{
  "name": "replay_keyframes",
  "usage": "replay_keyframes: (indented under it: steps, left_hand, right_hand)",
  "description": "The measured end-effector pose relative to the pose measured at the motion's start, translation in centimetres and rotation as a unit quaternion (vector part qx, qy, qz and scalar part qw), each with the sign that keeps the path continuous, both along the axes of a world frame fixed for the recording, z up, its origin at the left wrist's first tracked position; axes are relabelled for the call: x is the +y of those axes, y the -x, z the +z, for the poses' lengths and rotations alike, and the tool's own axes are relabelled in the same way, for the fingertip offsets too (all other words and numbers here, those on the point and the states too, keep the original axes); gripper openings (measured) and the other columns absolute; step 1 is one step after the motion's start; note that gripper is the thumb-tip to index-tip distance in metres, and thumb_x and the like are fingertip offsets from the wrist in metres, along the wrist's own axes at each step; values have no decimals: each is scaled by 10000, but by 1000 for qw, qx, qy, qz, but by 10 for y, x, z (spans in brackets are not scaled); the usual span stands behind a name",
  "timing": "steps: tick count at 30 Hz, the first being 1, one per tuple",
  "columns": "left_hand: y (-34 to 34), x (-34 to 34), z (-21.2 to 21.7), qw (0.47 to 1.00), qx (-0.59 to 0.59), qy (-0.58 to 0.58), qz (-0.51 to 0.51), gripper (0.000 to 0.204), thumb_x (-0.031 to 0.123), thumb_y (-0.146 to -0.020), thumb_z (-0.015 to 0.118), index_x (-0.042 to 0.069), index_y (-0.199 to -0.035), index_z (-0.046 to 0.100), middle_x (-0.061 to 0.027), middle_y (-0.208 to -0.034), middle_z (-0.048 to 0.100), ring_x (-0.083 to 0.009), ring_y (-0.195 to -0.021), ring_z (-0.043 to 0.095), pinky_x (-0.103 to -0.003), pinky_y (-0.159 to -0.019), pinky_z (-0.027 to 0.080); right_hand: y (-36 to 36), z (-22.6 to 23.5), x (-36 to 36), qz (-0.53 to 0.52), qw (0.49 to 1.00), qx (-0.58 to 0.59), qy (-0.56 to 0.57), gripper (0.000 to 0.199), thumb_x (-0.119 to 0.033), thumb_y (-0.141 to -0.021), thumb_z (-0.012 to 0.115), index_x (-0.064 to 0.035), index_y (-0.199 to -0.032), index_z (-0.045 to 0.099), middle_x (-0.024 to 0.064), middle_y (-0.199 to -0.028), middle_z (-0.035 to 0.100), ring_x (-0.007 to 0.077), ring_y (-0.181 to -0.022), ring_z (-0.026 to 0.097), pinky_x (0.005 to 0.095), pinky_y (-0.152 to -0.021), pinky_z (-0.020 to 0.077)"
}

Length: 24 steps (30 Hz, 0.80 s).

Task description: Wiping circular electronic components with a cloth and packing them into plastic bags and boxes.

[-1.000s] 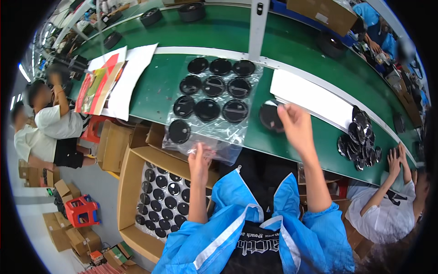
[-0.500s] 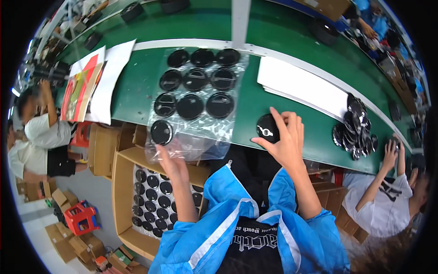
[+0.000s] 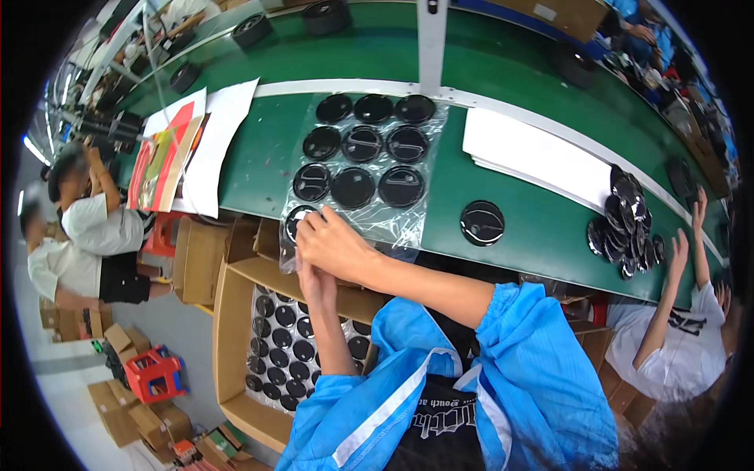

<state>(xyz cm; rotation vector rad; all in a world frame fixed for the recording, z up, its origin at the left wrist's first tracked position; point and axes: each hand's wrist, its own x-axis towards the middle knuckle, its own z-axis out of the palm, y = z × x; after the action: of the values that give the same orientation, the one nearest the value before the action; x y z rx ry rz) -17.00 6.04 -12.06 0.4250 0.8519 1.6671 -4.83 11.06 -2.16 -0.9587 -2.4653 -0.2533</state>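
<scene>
Right hand [image 3: 334, 245], left of frame centre, laid with curled fingers over the near-left corner of a clear plastic sheet [image 3: 357, 169], covering most of a round black plastic disc [image 3: 298, 220] at that corner; whether pinching the disc or only pressing on it, cannot tell. Left hand [image 3: 314, 276] tucked directly beneath the right, at the counter's near edge, fingers hidden, so grip likewise unclear.

Outward from there: nine more black discs in three rows on the sheet, running up toward the frame's top centre. Sheet's long axis from the hands away toward the upper middle, tilted slightly right; the covered disc flat and round, so no pointing direction to speak of.

Likely risks, judged from the layout: near edge of the sheet overhanging the green counter [image 3: 259, 165], so a tug could drag the film and slide the rows out of line; a disc loosed at the edge could drop into the open cardboard box of black discs [image 3: 294, 345] below.

Further right, a lone black disc [image 3: 481, 222], a white paper stack [image 3: 542, 157], and a pile of black discs [image 3: 628, 224] at the right rim.
</scene>
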Motion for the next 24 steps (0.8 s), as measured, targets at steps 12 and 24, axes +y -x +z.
replay_keyframes:
  steps: [12, 24]
  left_hand:
    - [16, -3, 19, 983, 140, 117, 3, 500, 252, -1126, 632, 62, -1564, 481, -136, -1485, 578, -224, -1283, 607, -404, -1060, 530]
    - [-107, -18, 153, 680, 676, -268, -93, 609, 135, -827, 903, 38, -1388, 687, -153, -1511, 620, -366, -1348, 621, -498, -1185, 455]
  right_hand:
    - [-225, 72, -26, -221, 650, 649, 326, 326, -287, -1124, 635, 20, -1175, 733, 46, -959, 692, 132, -895, 697, 319, -661, 667]
    - [-318, 52, -145, -398, 880, 197, 169, 536, -247, -883, 885, -5, -1329, 714, 161, -1166, 693, 330, -977, 684, 426, -859, 584]
